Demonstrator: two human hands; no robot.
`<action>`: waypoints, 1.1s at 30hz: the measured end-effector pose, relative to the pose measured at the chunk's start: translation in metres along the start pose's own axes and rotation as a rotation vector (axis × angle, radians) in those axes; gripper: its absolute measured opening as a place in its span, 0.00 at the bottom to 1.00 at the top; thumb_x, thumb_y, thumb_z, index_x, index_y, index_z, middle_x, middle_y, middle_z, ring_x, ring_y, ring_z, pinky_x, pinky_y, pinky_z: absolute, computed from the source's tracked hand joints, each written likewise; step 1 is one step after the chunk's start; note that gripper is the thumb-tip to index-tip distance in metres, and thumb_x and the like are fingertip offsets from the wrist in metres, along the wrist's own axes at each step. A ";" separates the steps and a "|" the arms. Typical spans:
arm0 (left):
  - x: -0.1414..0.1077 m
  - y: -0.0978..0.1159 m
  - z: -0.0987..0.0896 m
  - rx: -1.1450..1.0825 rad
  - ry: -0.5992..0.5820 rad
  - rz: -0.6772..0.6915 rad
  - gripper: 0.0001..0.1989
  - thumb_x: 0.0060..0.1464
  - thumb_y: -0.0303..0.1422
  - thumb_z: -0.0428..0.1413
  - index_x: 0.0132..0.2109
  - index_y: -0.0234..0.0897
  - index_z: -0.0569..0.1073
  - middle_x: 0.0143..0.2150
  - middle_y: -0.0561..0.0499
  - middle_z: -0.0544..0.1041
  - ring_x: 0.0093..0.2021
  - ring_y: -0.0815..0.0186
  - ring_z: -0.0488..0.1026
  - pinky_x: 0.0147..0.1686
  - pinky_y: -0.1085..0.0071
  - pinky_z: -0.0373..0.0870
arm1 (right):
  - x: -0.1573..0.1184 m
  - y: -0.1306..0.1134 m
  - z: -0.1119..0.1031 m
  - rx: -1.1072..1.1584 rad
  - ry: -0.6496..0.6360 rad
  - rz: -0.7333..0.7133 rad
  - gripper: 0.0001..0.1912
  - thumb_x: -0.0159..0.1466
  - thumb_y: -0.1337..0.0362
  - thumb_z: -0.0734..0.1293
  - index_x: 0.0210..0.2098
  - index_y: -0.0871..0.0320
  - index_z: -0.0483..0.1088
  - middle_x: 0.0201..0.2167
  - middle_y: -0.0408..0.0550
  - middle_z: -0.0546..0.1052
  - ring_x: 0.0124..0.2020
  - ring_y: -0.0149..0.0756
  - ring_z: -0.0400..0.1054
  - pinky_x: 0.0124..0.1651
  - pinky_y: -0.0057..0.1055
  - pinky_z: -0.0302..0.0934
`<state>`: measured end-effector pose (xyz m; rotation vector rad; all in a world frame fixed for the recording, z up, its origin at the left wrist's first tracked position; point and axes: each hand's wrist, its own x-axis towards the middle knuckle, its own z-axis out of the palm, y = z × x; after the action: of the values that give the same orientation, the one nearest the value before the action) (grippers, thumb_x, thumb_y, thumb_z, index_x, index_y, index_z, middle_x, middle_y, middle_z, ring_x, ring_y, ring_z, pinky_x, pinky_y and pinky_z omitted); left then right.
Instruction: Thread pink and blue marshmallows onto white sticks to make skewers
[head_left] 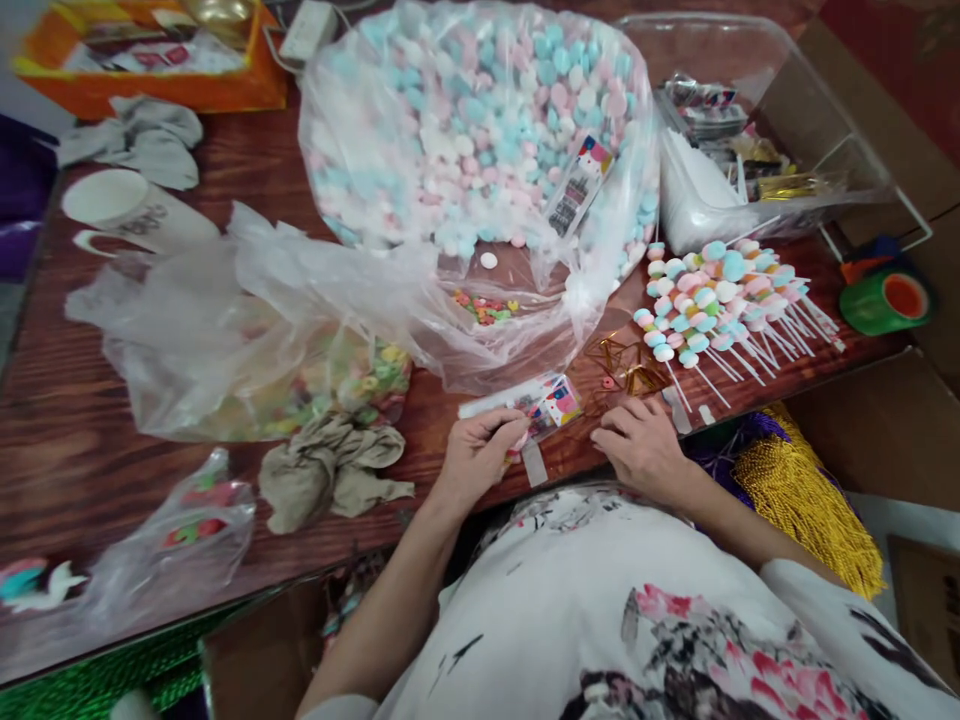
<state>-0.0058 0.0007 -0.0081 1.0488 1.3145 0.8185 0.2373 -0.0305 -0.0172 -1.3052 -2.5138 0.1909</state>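
Observation:
My left hand (480,450) pinches the near left end of a small printed clear packet (556,402), close to the table's front edge. Something pinkish shows under its fingertips. A strip of tape (534,464) hangs just right of those fingers. My right hand (646,446) rests on the table edge to the right, its fingers curled; whether it holds anything is hidden. Gold twist ties (626,365) lie beyond it. Farther right is a pile of pastel candy skewers (712,290) on white sticks. Small colored rings (486,307) lie beyond the packet.
A big clear bag of pastel candies (465,130) fills the back middle. Left are a bag of colored rings (300,380), crumpled gloves (322,470), a tipped white mug (150,215) and an orange box (262,75). Right are a clear bin (690,205) and green tape (862,303).

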 end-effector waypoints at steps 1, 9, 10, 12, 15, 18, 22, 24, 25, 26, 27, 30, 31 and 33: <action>-0.001 -0.002 -0.001 -0.042 0.010 -0.041 0.11 0.49 0.38 0.60 0.29 0.33 0.76 0.19 0.56 0.69 0.17 0.75 0.63 0.16 0.79 0.57 | 0.001 0.001 -0.002 0.011 0.010 0.006 0.05 0.63 0.67 0.66 0.36 0.55 0.74 0.35 0.48 0.75 0.40 0.39 0.58 0.41 0.38 0.47; 0.008 0.000 0.013 -0.313 0.078 -0.114 0.10 0.45 0.36 0.63 0.29 0.32 0.75 0.21 0.54 0.74 0.14 0.74 0.65 0.11 0.81 0.54 | 0.026 -0.014 0.032 -0.032 0.016 -0.008 0.04 0.62 0.69 0.64 0.33 0.59 0.71 0.34 0.51 0.75 0.37 0.40 0.58 0.39 0.39 0.47; 0.009 0.001 0.014 -0.314 0.076 -0.109 0.10 0.45 0.36 0.63 0.29 0.32 0.75 0.21 0.53 0.74 0.14 0.74 0.65 0.11 0.81 0.54 | 0.030 -0.014 0.036 -0.046 0.007 -0.006 0.04 0.61 0.71 0.63 0.32 0.59 0.70 0.33 0.51 0.75 0.37 0.41 0.58 0.38 0.39 0.47; 0.008 0.001 0.014 -0.316 0.087 -0.109 0.10 0.45 0.36 0.63 0.29 0.32 0.76 0.21 0.54 0.74 0.14 0.74 0.65 0.11 0.80 0.53 | 0.035 -0.012 0.036 -0.039 -0.001 0.015 0.05 0.60 0.73 0.63 0.31 0.60 0.69 0.33 0.52 0.74 0.36 0.41 0.58 0.38 0.39 0.48; 0.005 -0.001 0.011 -0.312 0.119 -0.096 0.09 0.45 0.36 0.63 0.30 0.33 0.76 0.19 0.56 0.72 0.15 0.74 0.64 0.12 0.79 0.56 | 0.038 -0.006 0.022 0.123 0.067 0.059 0.06 0.61 0.74 0.60 0.32 0.59 0.67 0.30 0.51 0.72 0.35 0.40 0.59 0.39 0.38 0.52; 0.002 -0.001 0.014 -0.247 0.095 -0.042 0.09 0.47 0.35 0.62 0.28 0.33 0.76 0.19 0.57 0.70 0.17 0.75 0.63 0.16 0.79 0.60 | 0.040 -0.009 0.005 0.425 0.221 0.139 0.09 0.63 0.75 0.57 0.33 0.58 0.65 0.28 0.46 0.70 0.31 0.36 0.61 0.38 0.35 0.57; 0.003 0.002 0.027 -0.124 0.066 0.146 0.07 0.50 0.33 0.59 0.29 0.34 0.77 0.22 0.55 0.72 0.23 0.74 0.65 0.25 0.77 0.65 | 0.050 -0.025 -0.001 0.574 0.342 0.056 0.11 0.63 0.76 0.59 0.41 0.57 0.68 0.32 0.48 0.74 0.34 0.36 0.65 0.38 0.34 0.60; 0.004 0.001 0.031 -0.079 0.076 0.251 0.06 0.51 0.32 0.57 0.32 0.34 0.79 0.25 0.54 0.74 0.26 0.72 0.68 0.30 0.76 0.67 | 0.055 -0.031 0.003 0.551 0.375 -0.018 0.15 0.62 0.76 0.60 0.45 0.57 0.69 0.33 0.49 0.76 0.34 0.36 0.66 0.38 0.35 0.61; 0.004 0.000 0.031 -0.055 0.076 0.292 0.07 0.52 0.31 0.57 0.33 0.35 0.79 0.26 0.54 0.74 0.27 0.71 0.68 0.31 0.75 0.67 | 0.057 -0.033 0.006 0.554 0.391 -0.024 0.16 0.62 0.77 0.60 0.46 0.57 0.70 0.32 0.49 0.76 0.33 0.36 0.66 0.37 0.34 0.62; 0.004 -0.001 0.031 -0.033 0.070 0.326 0.07 0.53 0.31 0.56 0.33 0.35 0.79 0.27 0.53 0.74 0.27 0.71 0.69 0.32 0.75 0.67 | 0.059 -0.033 0.007 0.573 0.407 -0.013 0.16 0.62 0.77 0.60 0.45 0.57 0.71 0.31 0.49 0.75 0.31 0.35 0.66 0.36 0.34 0.62; 0.003 -0.003 0.030 -0.017 0.058 0.351 0.08 0.54 0.31 0.55 0.33 0.35 0.79 0.26 0.53 0.74 0.27 0.71 0.69 0.33 0.74 0.67 | 0.061 -0.033 0.009 0.605 0.411 0.004 0.16 0.62 0.77 0.60 0.45 0.57 0.71 0.29 0.47 0.75 0.30 0.35 0.66 0.35 0.33 0.62; 0.000 -0.010 0.026 -0.017 0.006 0.366 0.08 0.55 0.32 0.56 0.35 0.36 0.79 0.26 0.53 0.72 0.27 0.71 0.67 0.32 0.74 0.65 | 0.062 -0.030 0.011 0.696 0.365 0.052 0.15 0.63 0.75 0.60 0.43 0.55 0.74 0.27 0.45 0.76 0.28 0.32 0.67 0.35 0.31 0.64; -0.001 -0.012 0.025 -0.032 0.000 0.352 0.07 0.55 0.32 0.56 0.35 0.35 0.79 0.27 0.53 0.72 0.27 0.71 0.67 0.31 0.74 0.65 | 0.062 -0.030 0.011 0.713 0.346 0.064 0.15 0.63 0.75 0.61 0.43 0.54 0.74 0.28 0.45 0.76 0.29 0.32 0.68 0.35 0.31 0.65; -0.002 -0.015 0.025 -0.075 -0.005 0.302 0.07 0.54 0.33 0.58 0.35 0.35 0.79 0.27 0.53 0.71 0.28 0.71 0.66 0.30 0.75 0.64 | 0.062 -0.029 0.011 0.722 0.317 0.084 0.15 0.63 0.75 0.61 0.43 0.54 0.74 0.30 0.46 0.78 0.31 0.33 0.70 0.37 0.31 0.66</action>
<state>0.0174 -0.0104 -0.0228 1.2044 1.1267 1.0816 0.1772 0.0035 -0.0078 -1.0285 -1.8504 0.7607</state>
